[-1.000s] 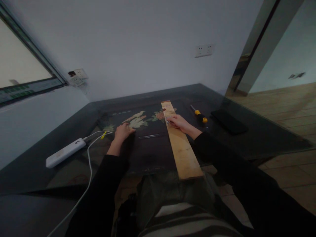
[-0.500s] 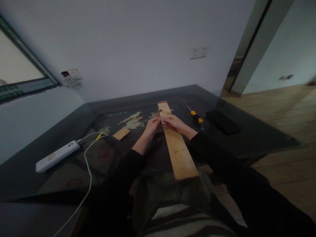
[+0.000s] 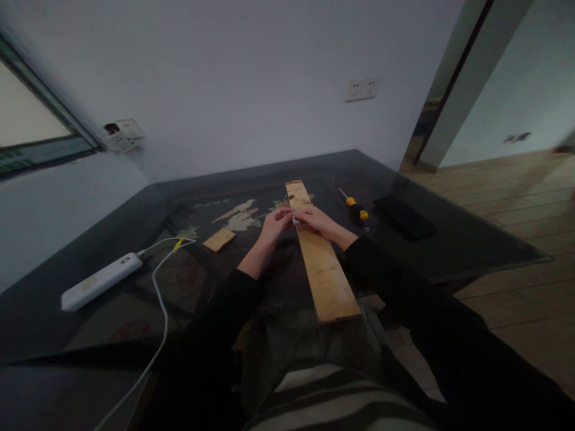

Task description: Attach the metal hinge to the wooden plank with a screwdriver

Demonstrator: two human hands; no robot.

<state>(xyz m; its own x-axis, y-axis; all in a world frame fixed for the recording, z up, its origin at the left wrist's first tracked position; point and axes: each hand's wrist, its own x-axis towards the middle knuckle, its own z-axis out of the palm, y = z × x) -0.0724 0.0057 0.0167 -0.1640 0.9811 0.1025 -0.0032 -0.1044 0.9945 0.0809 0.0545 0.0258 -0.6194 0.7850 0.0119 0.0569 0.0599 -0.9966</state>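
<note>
A long pale wooden plank [image 3: 321, 263] lies lengthwise on the dark glass table [image 3: 135, 299], its near end jutting over the table's edge. My left hand [image 3: 275, 222] and my right hand [image 3: 314, 219] meet over the plank's far half, fingers pinched together on a small shiny object [image 3: 295, 221] that is too small to identify. A small wooden block [image 3: 218, 239] rests on the table to the left of my hands, apart from them.
A yellow-and-black screwdriver [image 3: 354, 207] and a flat black object [image 3: 404, 216] lie to the right of the plank. A white power bank [image 3: 101, 281] with white cables [image 3: 159, 287] sits at the left. Wall sockets [image 3: 362, 89] are on the wall behind.
My left hand left the small wooden block on the table at the left and moved right to join my right hand over the plank. The right hand stayed put.
</note>
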